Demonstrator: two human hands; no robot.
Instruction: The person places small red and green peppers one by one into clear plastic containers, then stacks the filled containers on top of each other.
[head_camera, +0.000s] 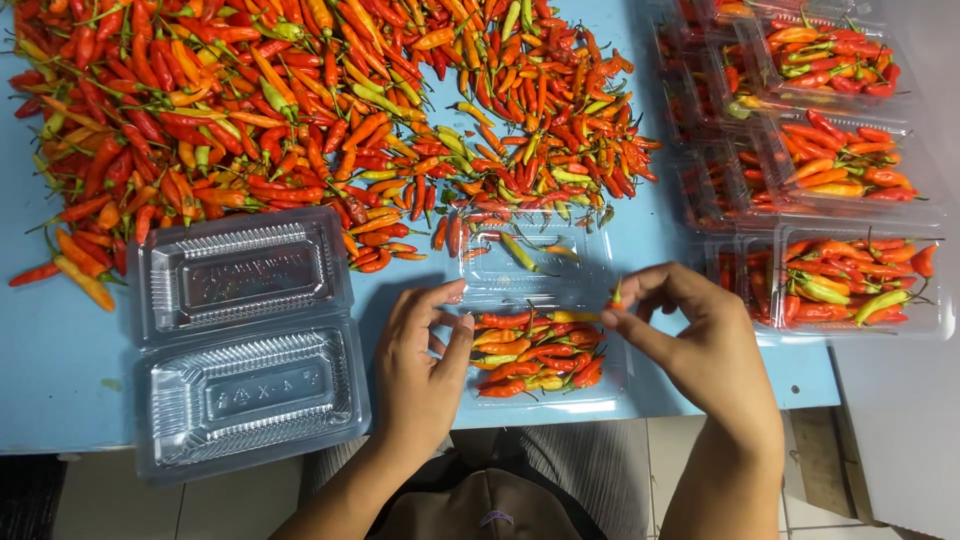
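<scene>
At lower left an empty clear clamshell box (248, 340) lies open on the blue bench (60, 360). The left hand (425, 365), fingers loosely spread, touches the filled clamshell tray (540, 375) at lower centre. Above its right edge the right hand (700, 340) pinches a small red chili (616, 297), upright, stem up. Packed boxes of chilies (840, 290) stack at right.

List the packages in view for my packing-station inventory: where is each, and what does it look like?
Empty clamshell box: left, open, clear plastic, rectangular.
Part-filled clamshell box: between left hand and right hand, clear, red-orange chillies.
Filled boxes: right edge, closed, clear, stacked.
</scene>
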